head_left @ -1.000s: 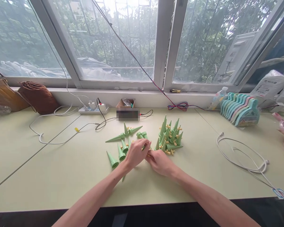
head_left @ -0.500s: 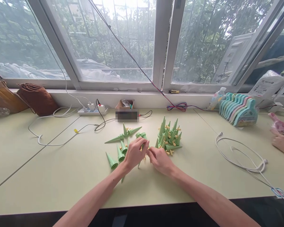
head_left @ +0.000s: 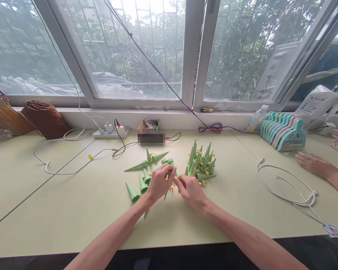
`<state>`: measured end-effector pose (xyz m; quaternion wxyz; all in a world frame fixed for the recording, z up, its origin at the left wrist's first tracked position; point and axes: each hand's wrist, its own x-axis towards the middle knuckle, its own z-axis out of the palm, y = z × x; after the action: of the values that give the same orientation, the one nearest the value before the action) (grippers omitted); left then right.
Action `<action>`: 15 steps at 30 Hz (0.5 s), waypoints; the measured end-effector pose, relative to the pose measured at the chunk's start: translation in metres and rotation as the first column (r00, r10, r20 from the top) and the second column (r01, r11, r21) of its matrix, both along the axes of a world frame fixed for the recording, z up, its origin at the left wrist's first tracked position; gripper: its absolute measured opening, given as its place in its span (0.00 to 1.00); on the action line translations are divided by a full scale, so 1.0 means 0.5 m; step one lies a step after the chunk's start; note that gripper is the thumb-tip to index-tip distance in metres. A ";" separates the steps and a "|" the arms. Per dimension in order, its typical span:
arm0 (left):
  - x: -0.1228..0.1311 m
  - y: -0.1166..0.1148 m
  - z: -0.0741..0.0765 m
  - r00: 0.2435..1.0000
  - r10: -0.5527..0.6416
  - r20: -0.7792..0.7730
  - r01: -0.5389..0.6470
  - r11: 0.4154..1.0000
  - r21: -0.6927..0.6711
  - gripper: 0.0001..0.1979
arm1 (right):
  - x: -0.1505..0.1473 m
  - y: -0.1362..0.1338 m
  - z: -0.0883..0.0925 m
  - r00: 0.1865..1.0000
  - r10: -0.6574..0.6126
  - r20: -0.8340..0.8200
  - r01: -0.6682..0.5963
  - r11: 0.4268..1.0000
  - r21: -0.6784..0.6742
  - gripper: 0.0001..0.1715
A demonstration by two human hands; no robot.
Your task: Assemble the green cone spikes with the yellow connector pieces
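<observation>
My left hand (head_left: 158, 183) is closed around a green plastic cone spike (head_left: 167, 192), whose tip pokes down below the fingers. My right hand (head_left: 190, 190) meets it from the right, fingertips pinched on a small yellow part (head_left: 172, 185) at the cone's side. Loose green cones (head_left: 141, 176) lie on the table to the left of my hands. Behind my right hand stands a cluster of upright green cones with yellow fittings (head_left: 201, 162).
Pale green table (head_left: 59, 202) under a window. A white power strip (head_left: 108, 131) with cables, a small cardboard box (head_left: 149, 124) and a brown bag (head_left: 44, 117) sit at the back. A white cable (head_left: 287, 185) loops at the right, near another person's hand (head_left: 314, 164) and stacked pastel items (head_left: 284, 129).
My hands stay joined on the cone, shifting slightly. The other person's hand at the right has moved left and now lies flat on the table.
</observation>
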<state>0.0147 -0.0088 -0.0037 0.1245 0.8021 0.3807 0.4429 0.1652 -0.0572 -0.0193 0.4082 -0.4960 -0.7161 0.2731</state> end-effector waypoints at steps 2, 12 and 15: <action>0.000 0.001 0.001 1.000 -0.008 -0.014 0.008 1.000 0.000 0.12 | 0.000 0.000 0.001 1.000 -0.006 0.019 0.006 1.000 0.002 0.21; -0.004 0.007 -0.006 1.000 -0.003 -0.020 0.003 1.000 0.008 0.13 | -0.001 -0.001 -0.001 0.999 -0.023 -0.032 0.023 1.000 -0.004 0.18; -0.005 0.007 -0.004 1.000 0.010 -0.007 -0.010 1.000 0.024 0.13 | -0.002 -0.002 0.000 0.998 -0.027 -0.065 0.027 1.000 0.008 0.11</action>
<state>0.0123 -0.0052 -0.0055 0.1113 0.8031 0.3801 0.4451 0.1644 -0.0581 -0.0195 0.4370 -0.4948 -0.6970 0.2801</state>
